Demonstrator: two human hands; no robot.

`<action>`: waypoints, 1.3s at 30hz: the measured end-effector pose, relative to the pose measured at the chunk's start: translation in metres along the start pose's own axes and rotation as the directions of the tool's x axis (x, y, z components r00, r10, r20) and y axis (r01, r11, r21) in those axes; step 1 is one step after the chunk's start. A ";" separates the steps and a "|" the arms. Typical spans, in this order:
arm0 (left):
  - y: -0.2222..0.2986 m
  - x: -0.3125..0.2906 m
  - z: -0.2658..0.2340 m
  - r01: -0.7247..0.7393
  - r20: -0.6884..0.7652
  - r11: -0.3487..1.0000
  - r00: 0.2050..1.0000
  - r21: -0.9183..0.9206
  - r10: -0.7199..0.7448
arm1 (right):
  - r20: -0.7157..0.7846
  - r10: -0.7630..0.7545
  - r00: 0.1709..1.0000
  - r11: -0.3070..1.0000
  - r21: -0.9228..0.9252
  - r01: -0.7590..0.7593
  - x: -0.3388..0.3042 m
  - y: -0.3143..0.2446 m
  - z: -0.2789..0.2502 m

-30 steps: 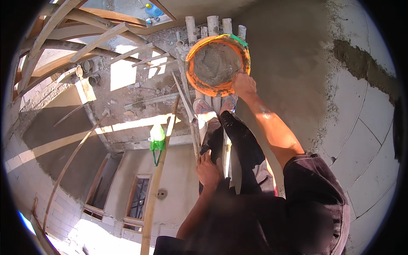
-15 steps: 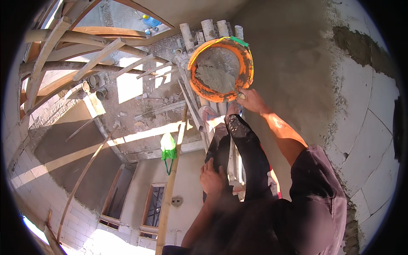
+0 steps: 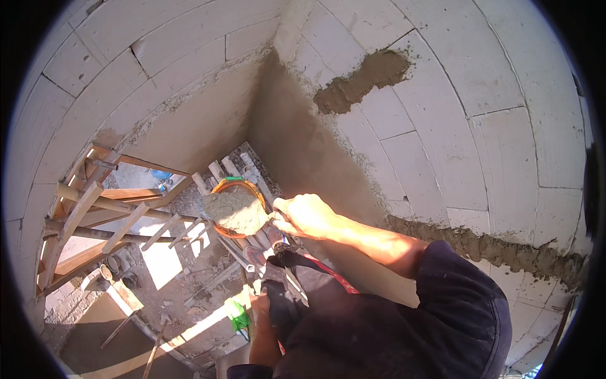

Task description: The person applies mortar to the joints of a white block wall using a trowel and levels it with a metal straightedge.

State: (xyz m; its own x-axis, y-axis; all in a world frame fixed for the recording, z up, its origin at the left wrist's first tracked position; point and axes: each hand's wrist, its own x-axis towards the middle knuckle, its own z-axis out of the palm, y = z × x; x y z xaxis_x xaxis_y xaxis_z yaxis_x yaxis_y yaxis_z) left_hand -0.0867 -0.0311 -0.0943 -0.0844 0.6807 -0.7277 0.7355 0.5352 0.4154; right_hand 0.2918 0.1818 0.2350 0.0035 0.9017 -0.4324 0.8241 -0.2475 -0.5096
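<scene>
In the head view we had our right hand (image 3: pixel 302 216) clamped around the handle of what we took to be a trowel (image 3: pixel 273 216), its blade hidden beneath a broad heap of grey mortar (image 3: pixel 237 211). The heap sat over the orange bucket (image 3: pixel 258 192), reaching past the rim on the left, and the bucket stood on pale poles (image 3: pixel 216 169) near the plastered corner (image 3: pixel 255 136). To do this lift well, we judged, we needed a firm wrist and a level blade, since a heap that wide would likely slump off the far edge if it tipped. Pausing above the bucket would have let loose bits drop back in, and a smooth, unhurried carry seemed better than a jerk. That hand was curled closed on the grip, with no gap that we could make out. Our left hand (image 3: pixel 260 303) lay low beside our dark trousers (image 3: pixel 274 290); we could not tell whether its fingers were apart or together, or whether it held anything
</scene>
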 end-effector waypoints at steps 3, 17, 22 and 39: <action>-0.003 0.019 -0.004 0.000 0.038 0.991 0.999 -0.136 0.006 | 0.164 -0.074 0.984 0.913 0.408 0.001 -0.049 -0.008 -0.135; -0.059 0.014 -0.066 0.299 0.148 0.891 0.953 -0.342 -0.263 | -0.532 0.436 0.726 0.882 0.091 -0.462 -0.186 0.017 -0.325; 0.057 -0.023 -0.052 0.239 0.409 0.904 0.909 -0.354 -0.080 | -0.149 0.308 0.940 0.920 -0.205 -0.334 -0.070 0.072 -0.083; 0.107 -0.051 -0.001 0.262 0.068 0.944 0.957 0.199 -0.280 | 0.276 -0.018 0.961 0.863 -0.482 0.154 0.230 0.163 0.341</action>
State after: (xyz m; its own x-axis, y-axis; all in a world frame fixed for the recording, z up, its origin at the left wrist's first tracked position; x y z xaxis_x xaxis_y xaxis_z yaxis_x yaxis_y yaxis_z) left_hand -0.0047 -0.0078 -0.0123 -0.2412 0.4676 -0.8504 0.8061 0.5845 0.0928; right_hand 0.2341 0.2282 -0.2013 -0.1679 0.7730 -0.6118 0.9842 0.0964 -0.1482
